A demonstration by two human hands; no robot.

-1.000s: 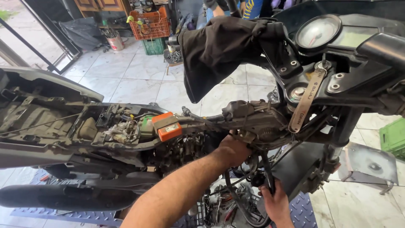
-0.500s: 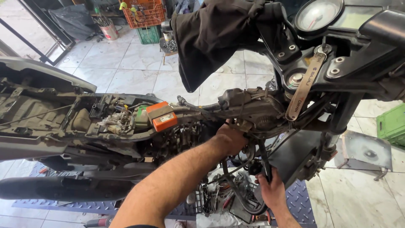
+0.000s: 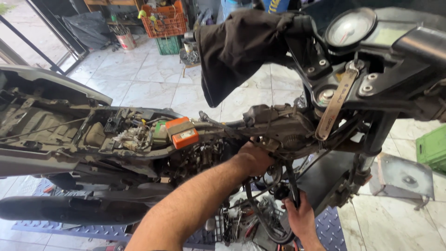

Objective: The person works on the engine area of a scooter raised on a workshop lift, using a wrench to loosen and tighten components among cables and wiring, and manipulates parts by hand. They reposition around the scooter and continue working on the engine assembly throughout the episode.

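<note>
Far left: open doorway with a dark metal gate [image 3: 44,37], pale tiled floor [image 3: 153,83] beyond. Stripped motorcycle frame [image 3: 69,153] runs across the view, seat off, rear tray and wiring exposed. Black exhaust muffler [image 3: 69,209] lies low along the near side, over a blue checker-plate mat [image 3: 51,228].

Mid-frame on the bike: an orange box-shaped electrical unit [image 3: 182,132] sits on top of the frame, just beside a green part [image 3: 160,131] and a tangle of connectors. Behind, against the far wall, an orange plastic crate [image 3: 161,21] above a green one, and a metal bucket [image 3: 124,38].

Left hand [image 3: 253,158] – forearm reaching in from the bottom, hand pushed into the engine bay under the grey frame head [image 3: 278,123]; fingers curled inward among cables and hoses, tips hidden, so what they clamp I cannot tell. A dark cloth [image 3: 241,46] is draped over the handlebar above it.

Right hand [image 3: 299,216] – lower, near the bottom edge, fingers closed around a black cable [image 3: 292,183] that rises straight toward the steering head. Loose tools lie on the floor between the two arms.

Right: round speedometer dial [image 3: 349,27] on top, a metal key tag [image 3: 335,104] hanging from the ignition, fork leg [image 3: 371,144] below. Far right, a green crate [image 3: 432,148] on the tiles.
</note>
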